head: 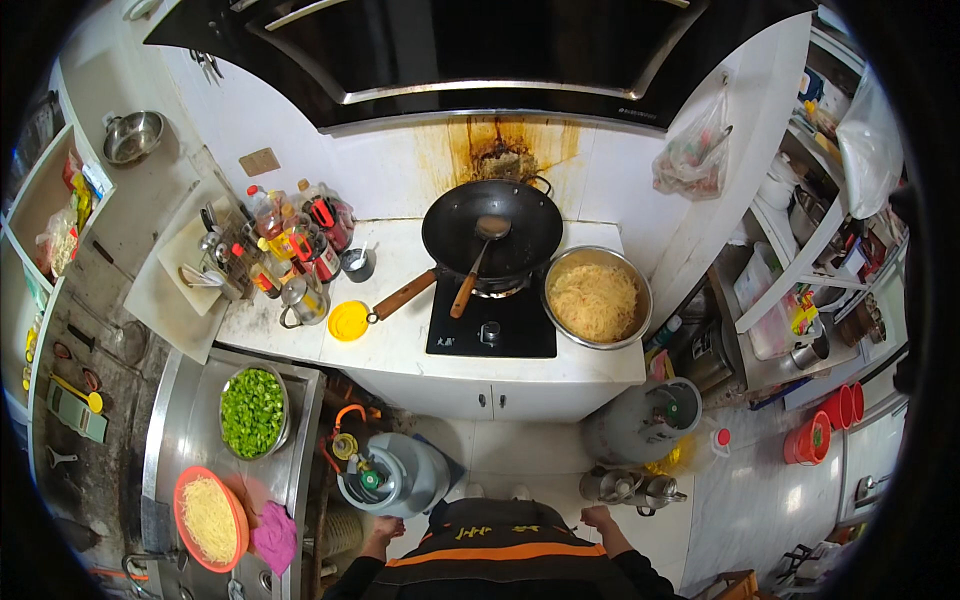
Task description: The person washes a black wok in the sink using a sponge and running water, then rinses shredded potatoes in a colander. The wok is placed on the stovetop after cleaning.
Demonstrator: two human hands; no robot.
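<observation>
My left hand [388, 527] hangs low beside my apron, near a grey gas cylinder [420, 476]; I cannot tell whether it touches it. On the other side, my right hand [596, 516] is held near metal kettles [615, 485] on the floor. Nothing shows in either hand, and their fingers are too small to make out. Ahead, a black wok [457, 225] sits on a black gas hob [457, 322]. A wooden-handled ladle [480, 259] rests in it. Right of the hob, a steel bowl [647, 300] holds cooked-looking shreds [592, 304].
Sauce bottles [292, 232], a steel jug [304, 300] and a yellow lid [349, 321] stand left of the wok. On the steel sink counter [187, 390] are chopped green peppers [253, 412], an orange basin [240, 517] of pale shreds and a purple cloth [275, 536]. Another gas cylinder [622, 427] stands right.
</observation>
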